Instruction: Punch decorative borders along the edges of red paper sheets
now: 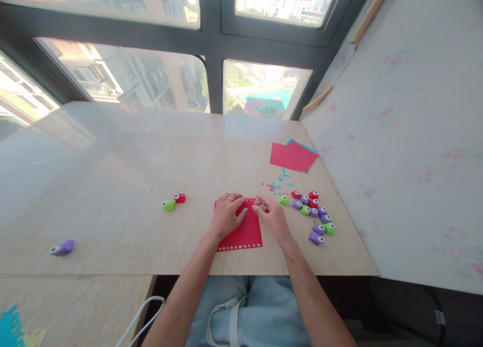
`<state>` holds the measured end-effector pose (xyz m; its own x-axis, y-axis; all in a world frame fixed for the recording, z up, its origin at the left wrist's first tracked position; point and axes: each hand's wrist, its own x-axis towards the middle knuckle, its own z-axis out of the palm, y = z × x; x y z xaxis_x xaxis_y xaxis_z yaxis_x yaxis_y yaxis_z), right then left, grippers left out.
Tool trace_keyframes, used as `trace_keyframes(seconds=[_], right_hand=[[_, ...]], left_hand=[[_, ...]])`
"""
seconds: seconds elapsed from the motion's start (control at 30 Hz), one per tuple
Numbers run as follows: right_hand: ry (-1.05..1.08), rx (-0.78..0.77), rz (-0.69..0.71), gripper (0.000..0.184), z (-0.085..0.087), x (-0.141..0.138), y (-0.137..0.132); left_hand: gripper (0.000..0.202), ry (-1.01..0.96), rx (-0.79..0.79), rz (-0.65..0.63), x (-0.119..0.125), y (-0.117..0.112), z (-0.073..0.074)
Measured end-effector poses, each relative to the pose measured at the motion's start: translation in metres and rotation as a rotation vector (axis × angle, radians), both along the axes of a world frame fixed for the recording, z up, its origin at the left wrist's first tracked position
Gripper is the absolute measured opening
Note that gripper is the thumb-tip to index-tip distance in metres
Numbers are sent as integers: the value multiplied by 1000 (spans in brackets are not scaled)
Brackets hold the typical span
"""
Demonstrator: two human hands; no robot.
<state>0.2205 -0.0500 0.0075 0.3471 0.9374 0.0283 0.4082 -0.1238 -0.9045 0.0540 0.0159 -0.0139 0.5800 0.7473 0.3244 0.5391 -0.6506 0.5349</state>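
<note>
A red sheet of paper (247, 232) lies in front of me, with small cut-out shapes in a row along its near edge and more along its far edge. Across its left part my left hand (227, 217) rests with fingers stretched out, a ring on one of them. My right hand (272, 217) is at the sheet's far right corner, fingers curled and pinched together. Whatever is between those fingertips is hidden. Just right of this hand sits a green craft punch (283, 200) with an eye-like top.
Several purple, red and green punches (313, 212) cluster on the right. Paper bits (279, 186) and red and blue sheets (292, 156) lie behind. Left are a red punch (179, 198), a green punch (168, 205) and a purple punch (62, 248). Window and wall border the table.
</note>
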Motion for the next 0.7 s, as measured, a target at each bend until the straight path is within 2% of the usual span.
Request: trace_keyframes(seconds=[0.1, 0.2, 0.5, 0.7], right_hand=[[-145, 21, -50, 38, 0, 2, 2], [-202, -6, -32, 40, -2, 2, 3], [-99, -76, -56, 40, -1, -3, 4], [-20, -62, 16, 37, 7, -6, 0]], left_hand=[[31, -3, -8, 11, 0, 0, 1], [31, -13, -11, 14, 1, -1, 2], [29, -20, 15, 21, 1, -1, 2], [39, -55, 35, 12, 1, -1, 1]])
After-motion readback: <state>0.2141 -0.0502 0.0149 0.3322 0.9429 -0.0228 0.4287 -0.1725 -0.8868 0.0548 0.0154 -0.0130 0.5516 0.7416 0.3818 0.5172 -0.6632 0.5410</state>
